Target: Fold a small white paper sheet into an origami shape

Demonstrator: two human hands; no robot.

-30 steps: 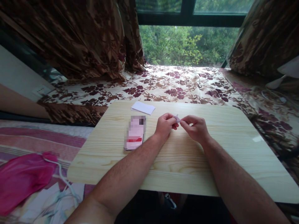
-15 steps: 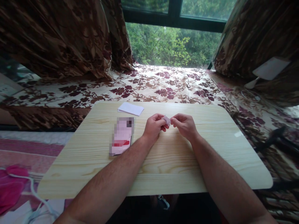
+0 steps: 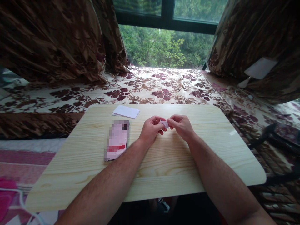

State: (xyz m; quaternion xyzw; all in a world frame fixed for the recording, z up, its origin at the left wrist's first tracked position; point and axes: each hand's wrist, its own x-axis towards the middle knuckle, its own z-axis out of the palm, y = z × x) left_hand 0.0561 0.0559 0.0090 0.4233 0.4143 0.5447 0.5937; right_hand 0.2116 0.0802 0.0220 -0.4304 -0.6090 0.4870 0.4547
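A small folded piece of white paper (image 3: 164,123) is held up between my two hands, over the middle of the wooden-topped table (image 3: 164,165). My left hand (image 3: 152,128) is closed on its left side, thumb on top and fingers curled beneath. At its right end, the thumb and index finger of my right hand (image 3: 181,125) pinch the paper. The fingers hide part of its shape. Left of my hands lies a phone (image 3: 118,137) with a pinkish back, partly pixelated. A short stack of white paper sheets (image 3: 126,112) rests behind the phone, near the far edge.
Beyond the table spreads a floral cloth (image 3: 159,84) on the window ledge, with patterned curtains (image 3: 77,40) at both sides. A white lamp (image 3: 260,68) stands at the right. White cable (image 3: 22,198) and a pink cloth (image 3: 7,197) are at lower left.
The paper has turned between my fingers and now looks flatter and narrower. My right hand has come closer to my left. The whole view has shifted slightly.
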